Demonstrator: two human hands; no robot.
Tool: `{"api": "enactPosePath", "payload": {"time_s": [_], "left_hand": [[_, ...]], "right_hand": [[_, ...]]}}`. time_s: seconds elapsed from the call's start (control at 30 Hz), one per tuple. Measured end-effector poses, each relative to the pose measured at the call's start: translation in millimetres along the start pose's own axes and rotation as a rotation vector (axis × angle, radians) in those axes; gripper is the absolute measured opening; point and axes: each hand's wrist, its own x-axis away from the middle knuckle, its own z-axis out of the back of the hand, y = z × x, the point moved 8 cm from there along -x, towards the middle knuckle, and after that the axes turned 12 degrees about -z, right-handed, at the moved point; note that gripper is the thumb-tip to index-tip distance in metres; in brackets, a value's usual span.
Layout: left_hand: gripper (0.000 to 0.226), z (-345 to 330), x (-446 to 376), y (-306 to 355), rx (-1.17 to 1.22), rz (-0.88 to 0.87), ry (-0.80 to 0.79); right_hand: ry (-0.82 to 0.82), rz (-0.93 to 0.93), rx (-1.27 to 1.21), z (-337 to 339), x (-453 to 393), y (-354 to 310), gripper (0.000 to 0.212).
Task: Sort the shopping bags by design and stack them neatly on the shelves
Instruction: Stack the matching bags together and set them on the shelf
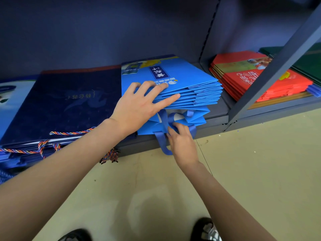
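A stack of several bright blue shopping bags lies flat on the bottom shelf, its top bag printed with white characters. My left hand rests on the stack's near left corner, fingers spread and straight, lifting the upper bags' edges. Below it, my right hand pinches a blue ribbon handle sticking out from the lower bags at the shelf's front edge. Left of this stack lies a pile of dark navy bags with multicoloured rope handles.
Red bags are stacked in the neighbouring shelf bay on the right, with dark green bags behind a slanted grey upright. A light blue and white bag sits at far left. Beige floor and my shoes are below.
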Motion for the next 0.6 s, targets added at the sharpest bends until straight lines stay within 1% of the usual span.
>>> {"api": "enactPosePath", "payload": {"time_s": [0.03,0.07,0.13,0.17,0.2,0.27,0.3,0.33,0.37,0.4,0.43,0.47,0.5,0.53,0.57,0.6], "left_hand": [[0.082,-1,0,1,0.002,0.0,-0.005],[0.082,-1,0,1,0.004,-0.001,-0.009],[0.082,-2,2,2,0.006,-0.003,-0.009],[0.082,-3,2,3,0.007,-0.006,-0.008],[0.082,-3,2,4,0.01,-0.008,-0.011],[0.081,-3,2,3,0.011,-0.005,-0.018],[0.081,-4,2,3,0.009,-0.004,-0.021],[0.083,-4,2,3,0.007,-0.005,-0.027],[0.085,-5,3,4,0.006,-0.005,-0.035],[0.086,-6,3,4,0.003,-0.005,-0.04],[0.086,-6,3,5,0.0,-0.005,-0.041],[0.085,-5,3,5,0.0,-0.006,-0.036],[0.084,-5,2,5,0.002,-0.007,-0.025],[0.083,-4,2,5,0.003,-0.007,-0.015],[0.082,-3,2,5,0.005,-0.006,-0.011],[0.082,-3,2,5,0.007,-0.006,-0.01]], "right_hand": [[-0.012,-0.048,-0.019,3,-3,1,0.021],[-0.061,-0.123,-0.06,0,-7,4,0.017],[-0.194,-0.241,-0.124,-8,-11,8,0.017],[-0.235,-0.324,-0.179,-9,-12,10,0.017],[-0.23,-0.473,-0.338,-7,-15,16,0.016],[-0.148,-0.876,-0.843,-4,-14,29,0.015],[-0.131,-1.029,-1.071,-9,-8,29,0.01],[-0.133,-1.112,-1.264,-15,-3,28,0.006],[-0.154,-1.131,-1.383,-20,0,27,0.009],[-0.191,-1.096,-1.437,-21,2,23,0.012],[-0.228,-0.989,-1.389,-18,0,18,0.015],[-0.255,-0.813,-1.213,-14,-4,14,0.018],[-0.274,-0.57,-0.914,-13,-12,5,0.024],[-0.334,-0.365,-0.631,-20,-16,-7,0.038],[-0.399,-0.233,-0.39,-33,-15,-16,0.051],[-0.423,-0.21,-0.234,-40,-15,-17,0.056]]}}
